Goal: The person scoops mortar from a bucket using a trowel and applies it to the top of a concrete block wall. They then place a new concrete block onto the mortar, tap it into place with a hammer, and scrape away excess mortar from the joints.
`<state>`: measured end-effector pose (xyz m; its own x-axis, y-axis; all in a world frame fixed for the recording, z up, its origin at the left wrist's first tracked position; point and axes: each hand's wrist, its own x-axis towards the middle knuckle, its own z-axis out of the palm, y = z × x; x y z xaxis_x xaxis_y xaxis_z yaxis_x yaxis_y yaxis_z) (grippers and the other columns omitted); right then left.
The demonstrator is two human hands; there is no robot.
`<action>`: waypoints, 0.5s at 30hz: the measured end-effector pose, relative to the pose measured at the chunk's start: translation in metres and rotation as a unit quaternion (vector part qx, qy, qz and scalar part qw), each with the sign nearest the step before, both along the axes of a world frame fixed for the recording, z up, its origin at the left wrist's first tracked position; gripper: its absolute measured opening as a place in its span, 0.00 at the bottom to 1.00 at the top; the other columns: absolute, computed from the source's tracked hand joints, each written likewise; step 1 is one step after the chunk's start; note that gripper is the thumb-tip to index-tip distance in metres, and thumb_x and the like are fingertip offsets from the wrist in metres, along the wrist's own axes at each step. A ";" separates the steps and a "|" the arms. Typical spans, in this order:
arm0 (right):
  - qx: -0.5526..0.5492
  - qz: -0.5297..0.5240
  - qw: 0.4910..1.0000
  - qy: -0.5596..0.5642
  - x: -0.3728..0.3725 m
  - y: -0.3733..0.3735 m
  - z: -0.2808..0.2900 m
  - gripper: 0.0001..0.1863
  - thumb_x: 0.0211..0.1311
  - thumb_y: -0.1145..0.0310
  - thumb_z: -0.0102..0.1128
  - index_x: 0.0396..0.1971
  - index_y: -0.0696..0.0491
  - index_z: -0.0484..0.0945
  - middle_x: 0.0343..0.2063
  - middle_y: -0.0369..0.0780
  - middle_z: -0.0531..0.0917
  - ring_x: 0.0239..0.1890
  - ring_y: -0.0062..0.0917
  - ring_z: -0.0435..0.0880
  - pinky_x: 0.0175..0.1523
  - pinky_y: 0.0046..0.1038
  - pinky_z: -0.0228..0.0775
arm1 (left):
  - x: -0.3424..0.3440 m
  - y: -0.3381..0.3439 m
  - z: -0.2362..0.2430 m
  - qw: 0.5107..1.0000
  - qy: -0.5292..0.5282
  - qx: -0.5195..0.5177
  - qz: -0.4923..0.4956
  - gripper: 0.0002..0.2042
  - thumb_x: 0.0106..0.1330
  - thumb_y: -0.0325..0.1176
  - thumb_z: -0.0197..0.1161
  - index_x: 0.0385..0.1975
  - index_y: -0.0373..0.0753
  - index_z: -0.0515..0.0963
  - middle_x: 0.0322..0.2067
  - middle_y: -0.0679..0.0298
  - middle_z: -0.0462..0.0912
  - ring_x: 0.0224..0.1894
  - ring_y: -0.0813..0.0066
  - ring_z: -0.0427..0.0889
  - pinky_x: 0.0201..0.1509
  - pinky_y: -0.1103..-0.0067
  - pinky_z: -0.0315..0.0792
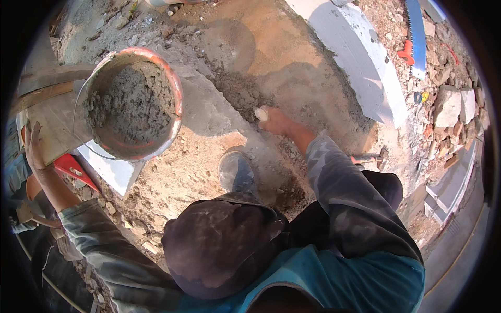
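My right hand (279, 124) reaches forward over a patch of grey mortar (237, 91) on the concrete surface and is closed on the pale handle of a tool (261, 113); the blade is hidden. My left hand (34, 148) is stretched out to the left and lies flat, fingers extended, on the edge of a wooden board (49, 122). Beside that board stands a bucket with an orange rim (175, 86), nearly full of wet grey mortar (128, 104). My boot (236, 169) is planted between the bucket and my right arm.
A long white block (365, 68) lies at the back right, with a blue saw with a red handle (416, 36) beyond it among stone rubble (451, 104). A hammer (371, 156) lies near my right elbow. A white block (115, 172) and a red object (75, 169) sit under the bucket.
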<state>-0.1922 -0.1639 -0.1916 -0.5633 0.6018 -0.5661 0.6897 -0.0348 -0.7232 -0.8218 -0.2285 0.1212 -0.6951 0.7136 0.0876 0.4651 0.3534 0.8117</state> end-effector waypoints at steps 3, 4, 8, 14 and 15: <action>-0.116 -0.049 0.991 0.050 0.015 -0.001 0.016 0.20 0.53 0.67 0.61 0.45 0.57 0.69 0.27 0.43 0.79 0.21 0.27 0.79 0.29 0.31 0.72 | 0.024 0.023 0.000 1.000 -0.027 0.001 0.003 0.29 0.64 0.36 0.57 0.64 0.35 0.60 0.60 0.58 0.64 0.58 0.70 0.67 0.59 0.77 0.63; -0.131 -0.050 0.988 0.062 0.019 0.004 0.024 0.20 0.54 0.68 0.61 0.46 0.57 0.69 0.26 0.41 0.78 0.19 0.23 0.77 0.25 0.27 0.71 | 0.007 0.016 0.000 0.998 -0.067 0.009 0.004 0.30 0.64 0.36 0.56 0.65 0.35 0.58 0.61 0.57 0.64 0.59 0.69 0.67 0.59 0.76 0.63; -0.192 -0.087 0.976 0.059 0.049 0.020 0.098 0.21 0.55 0.67 0.61 0.47 0.56 0.67 0.24 0.38 0.77 0.18 0.19 0.76 0.20 0.22 0.69 | -0.043 -0.019 -0.021 0.987 -0.154 0.030 0.025 0.32 0.63 0.36 0.57 0.66 0.36 0.55 0.61 0.57 0.63 0.59 0.67 0.66 0.60 0.74 0.63; -0.108 -0.191 0.969 0.109 0.155 0.067 0.219 0.18 0.55 0.67 0.61 0.44 0.57 0.70 0.22 0.35 0.76 0.16 0.17 0.74 0.19 0.20 0.68 | -0.036 -0.004 -0.018 0.994 -0.095 0.037 0.027 0.31 0.63 0.37 0.58 0.65 0.35 0.57 0.59 0.57 0.65 0.57 0.67 0.68 0.58 0.74 0.64; -0.059 -0.187 0.974 0.112 0.175 0.080 0.237 0.16 0.55 0.67 0.61 0.42 0.57 0.71 0.22 0.34 0.75 0.16 0.16 0.74 0.20 0.19 0.67 | -0.036 -0.005 -0.018 0.995 -0.088 0.037 0.030 0.31 0.62 0.37 0.58 0.65 0.35 0.57 0.59 0.57 0.65 0.57 0.67 0.68 0.57 0.74 0.65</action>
<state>-0.0174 -0.0839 0.0454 -0.4335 0.7267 -0.5329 0.4385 -0.3465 -0.8293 -0.8574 -0.2333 0.1036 -0.7456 0.6663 0.0107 0.2930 0.3134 0.9033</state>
